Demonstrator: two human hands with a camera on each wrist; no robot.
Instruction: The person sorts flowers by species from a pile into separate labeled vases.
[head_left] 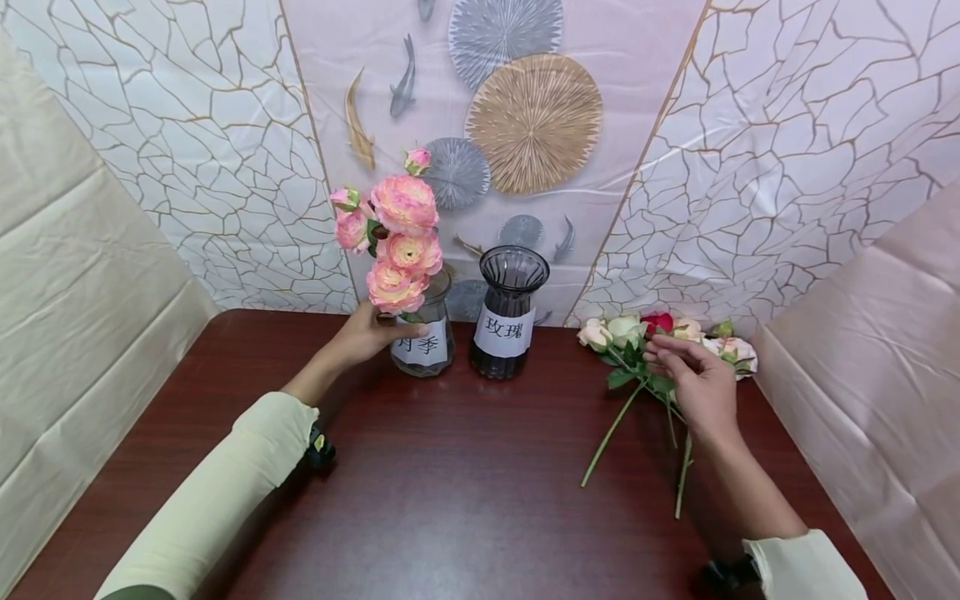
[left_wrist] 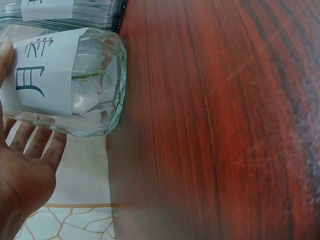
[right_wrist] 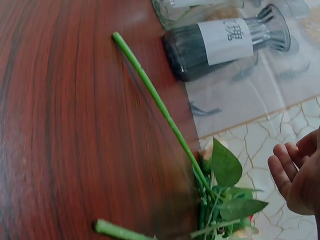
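My left hand (head_left: 367, 336) holds the clear glass vase (head_left: 429, 367), thumb across its white paper label and fingers behind the glass. Pink flowers (head_left: 405, 204) stand in this vase; in the left wrist view a green stem (left_wrist: 87, 75) shows inside it. Over a bunch of roses on the table's right side is my right hand (head_left: 697, 387), its fingers loosely bent with nothing between them. The bunch has a white rose (head_left: 625, 331), a red rose (head_left: 657, 322) partly hidden by the fingers, and pale pink ones. Its green leaves (right_wrist: 226, 162) lie beside the hand in the right wrist view.
A dark grey glass vase (head_left: 510, 279) with a white label stands just right of the clear one. Bare rose stems (head_left: 611, 437) stretch toward the front of the dark red wooden table (head_left: 465, 483). Patterned cloth walls (head_left: 810, 150) enclose the back and sides.
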